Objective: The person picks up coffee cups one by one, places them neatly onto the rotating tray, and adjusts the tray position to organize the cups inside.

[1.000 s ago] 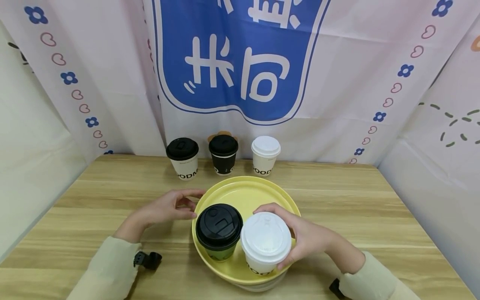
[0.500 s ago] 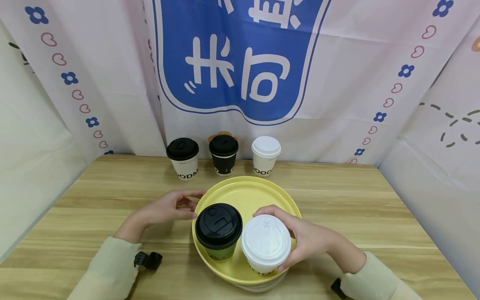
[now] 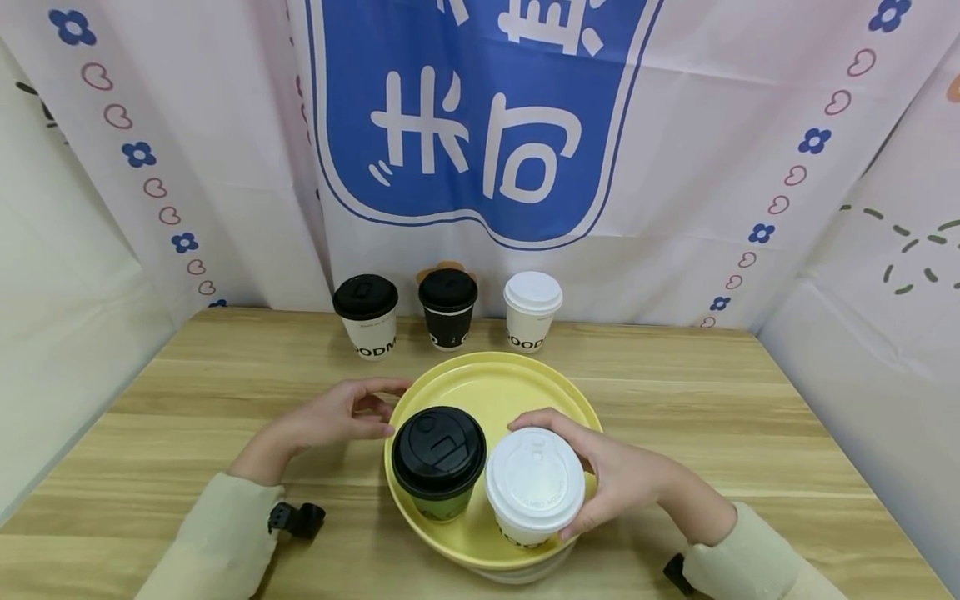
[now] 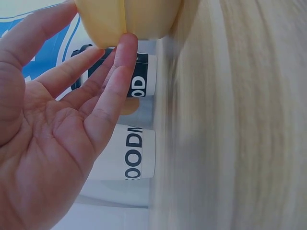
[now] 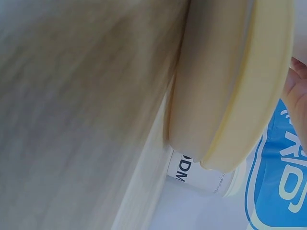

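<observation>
My right hand grips a paper cup with a white lid, thumb on its near side and fingers behind it. This cup is at the front right of a round yellow tray. Beside it on the tray is a green cup with a black lid. At the tray's left rim, my left hand has its fingers loosely extended. In the left wrist view, the left fingertips touch the side of the tray. From the right wrist, only part of the right hand shows, above the tray's edge.
Along the back stand a white cup with a black lid, a black cup and a white-lidded cup. The tray rests on a pale round base on the wooden table. Printed cloth hangs behind.
The white-lidded cup in my right hand has shifted slightly and its lid has tipped or turned a little, so the lid's markings show more clearly. My left hand stays at the tray rim.
</observation>
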Available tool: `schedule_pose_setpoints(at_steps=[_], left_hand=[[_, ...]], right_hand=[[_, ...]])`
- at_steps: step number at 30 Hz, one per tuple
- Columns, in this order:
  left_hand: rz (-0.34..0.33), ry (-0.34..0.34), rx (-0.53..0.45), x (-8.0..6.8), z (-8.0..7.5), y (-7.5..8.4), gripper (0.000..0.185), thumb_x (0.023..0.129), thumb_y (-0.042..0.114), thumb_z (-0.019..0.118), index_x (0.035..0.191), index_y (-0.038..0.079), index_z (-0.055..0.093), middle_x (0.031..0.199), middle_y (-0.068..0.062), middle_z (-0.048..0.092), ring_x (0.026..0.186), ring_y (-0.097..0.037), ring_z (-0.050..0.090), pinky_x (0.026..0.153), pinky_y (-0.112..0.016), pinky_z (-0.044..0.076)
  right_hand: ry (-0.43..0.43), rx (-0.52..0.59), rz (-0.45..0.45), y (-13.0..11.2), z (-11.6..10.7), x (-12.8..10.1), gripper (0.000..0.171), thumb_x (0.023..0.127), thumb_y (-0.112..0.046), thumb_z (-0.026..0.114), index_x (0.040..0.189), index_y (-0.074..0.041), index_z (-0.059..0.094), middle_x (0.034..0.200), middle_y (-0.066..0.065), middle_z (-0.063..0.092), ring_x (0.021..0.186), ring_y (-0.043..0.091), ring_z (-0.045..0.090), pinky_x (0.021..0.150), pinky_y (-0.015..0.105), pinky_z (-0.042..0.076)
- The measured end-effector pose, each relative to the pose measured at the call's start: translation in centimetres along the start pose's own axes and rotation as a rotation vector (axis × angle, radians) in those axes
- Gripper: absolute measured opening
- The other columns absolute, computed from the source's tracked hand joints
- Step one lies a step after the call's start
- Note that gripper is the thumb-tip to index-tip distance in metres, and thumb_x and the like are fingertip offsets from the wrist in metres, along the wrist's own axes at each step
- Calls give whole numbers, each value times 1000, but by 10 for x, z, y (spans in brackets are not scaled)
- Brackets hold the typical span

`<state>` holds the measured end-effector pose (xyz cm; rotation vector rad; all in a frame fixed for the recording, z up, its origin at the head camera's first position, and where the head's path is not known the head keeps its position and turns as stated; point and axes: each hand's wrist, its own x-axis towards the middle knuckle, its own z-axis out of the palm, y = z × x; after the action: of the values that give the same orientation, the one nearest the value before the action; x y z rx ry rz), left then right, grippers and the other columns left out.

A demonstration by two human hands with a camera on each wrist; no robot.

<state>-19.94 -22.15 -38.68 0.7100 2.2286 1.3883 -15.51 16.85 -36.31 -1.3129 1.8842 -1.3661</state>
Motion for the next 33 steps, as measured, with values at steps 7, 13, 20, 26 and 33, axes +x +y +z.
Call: schedule_pose_setpoints(at_steps=[7,13,20,26,33], left_hand=[[7,4,16,1,0,0,69,91,13,72,150,-1,39,149,-26,43,118,-37,60,89,-21,55],[0,7,18,1,0,0,69,91,14,72,150,-1,40,149,-26,44,117,-36,61,88,-22,55],[-4,4,20,1,0,1,69,91,14,72,149,-1,40,149,-26,44,116,-35,61,87,-23,56],[-7,2,29,1,-1,2,68,91,13,72,149,-2,40,149,-27,44,117,-35,61,87,-22,55],[6,-8,33,0,-1,3,68,92,13,71,149,-3,39,148,-27,44,114,-25,63,88,-23,55]], right_hand=[[-19,-37,-40,0,-4,-2,106,71,-7,87,153,-13,22,146,10,42,134,19,46,116,29,36],[-24,-29,-71,-1,-9,-5,107,73,-13,88,155,-11,20,154,12,32,138,19,43,115,32,38],[0,-31,-51,-8,-19,-9,106,77,-35,86,156,-12,19,153,12,39,140,24,43,112,39,42],[50,-57,-63,-10,-30,-15,101,81,-42,81,156,-8,22,151,15,42,140,29,43,114,39,41],[133,-56,-49,-10,-46,-22,92,84,-27,80,154,-2,24,150,21,43,136,31,48,110,38,44]])
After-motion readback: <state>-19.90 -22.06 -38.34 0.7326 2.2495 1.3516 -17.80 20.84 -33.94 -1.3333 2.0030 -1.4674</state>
